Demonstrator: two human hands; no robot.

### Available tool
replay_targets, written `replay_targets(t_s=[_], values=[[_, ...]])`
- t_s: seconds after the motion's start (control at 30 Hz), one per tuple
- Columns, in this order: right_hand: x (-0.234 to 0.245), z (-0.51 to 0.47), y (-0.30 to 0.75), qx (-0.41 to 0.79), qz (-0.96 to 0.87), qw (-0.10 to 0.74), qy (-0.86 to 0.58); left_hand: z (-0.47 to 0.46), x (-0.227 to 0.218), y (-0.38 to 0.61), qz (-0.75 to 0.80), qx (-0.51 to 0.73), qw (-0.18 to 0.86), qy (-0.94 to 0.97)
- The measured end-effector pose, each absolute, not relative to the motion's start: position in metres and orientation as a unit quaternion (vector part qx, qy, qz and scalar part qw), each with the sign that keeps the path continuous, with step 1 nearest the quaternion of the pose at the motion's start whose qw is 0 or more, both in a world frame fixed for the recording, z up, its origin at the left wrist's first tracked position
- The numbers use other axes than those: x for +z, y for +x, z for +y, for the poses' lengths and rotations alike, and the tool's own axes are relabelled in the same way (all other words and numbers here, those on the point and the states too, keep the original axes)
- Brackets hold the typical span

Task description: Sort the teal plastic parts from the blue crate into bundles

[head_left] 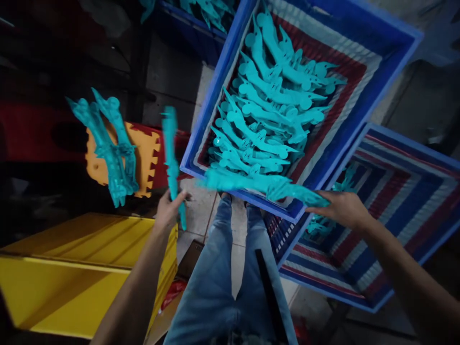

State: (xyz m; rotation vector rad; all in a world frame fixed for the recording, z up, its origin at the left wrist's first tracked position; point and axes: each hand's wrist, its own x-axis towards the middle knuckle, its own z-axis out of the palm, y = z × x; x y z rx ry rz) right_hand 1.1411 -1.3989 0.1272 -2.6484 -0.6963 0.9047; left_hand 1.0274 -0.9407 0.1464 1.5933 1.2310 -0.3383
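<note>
My left hand grips a long turquoise plastic part near its lower end, and the part stands nearly upright in view beside the crate. Between the fingers of my right hand is the pointed end of a second turquoise plastic piece, blurred and lying level over the near edge of the blue crate. Many similar turquoise pieces lie stacked in that crate on a striped liner. What exactly these pieces are, I cannot tell.
At left, a few turquoise pieces rest on an orange foam mat over a red surface. A yellow box stands below it. Another blue crate, lined with stripes, sits at right. A further blue crate is at the top.
</note>
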Motion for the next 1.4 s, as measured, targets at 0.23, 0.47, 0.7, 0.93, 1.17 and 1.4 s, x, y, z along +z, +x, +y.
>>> replay_targets(t_s=[0.23,0.47,0.7,0.93,1.17,1.4], values=[[0.108,-1.252,1.072,0.316,-0.077,0.226,-0.918,-1.038,0.135,1.039,0.495,-0.116,0.579,0.637],[0.086,-1.209,1.07,0.433,-0.317,0.421,-0.731,-1.071,0.105,1.049,0.505,-0.171,0.677,0.508],[-0.049,-1.309,1.08,0.322,-0.133,0.129,-0.928,-1.067,0.094,1.045,0.572,-0.116,0.683,0.44],[-0.092,-1.355,1.076,0.38,-0.249,0.079,-0.888,-1.089,0.088,1.032,0.583,-0.113,0.601,0.535],[0.025,-1.346,1.073,0.406,-0.106,0.483,-0.769,-1.159,0.093,1.033,0.573,-0.117,0.601,0.545],[0.081,-1.322,1.055,0.415,0.02,0.558,-0.718,-1.185,0.108,1.039,0.551,-0.164,0.689,0.441]])
